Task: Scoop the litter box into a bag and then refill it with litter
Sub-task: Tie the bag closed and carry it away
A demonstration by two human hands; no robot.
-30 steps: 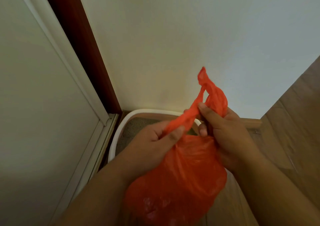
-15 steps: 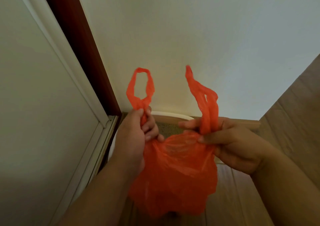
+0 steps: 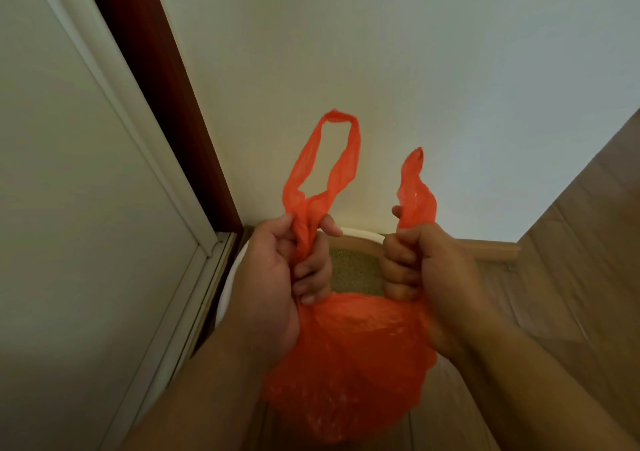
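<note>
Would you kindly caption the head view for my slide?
Both hands, left and right, pull the orange bag's handles apart.

We see left hand (image 3: 277, 288) and right hand (image 3: 426, 270) each gripping a handle of orange bag (image 3: 349, 357), litter box (image 3: 360, 234) behind, white wall (image 3: 381, 70), wood floor (image 3: 571, 277)
</note>
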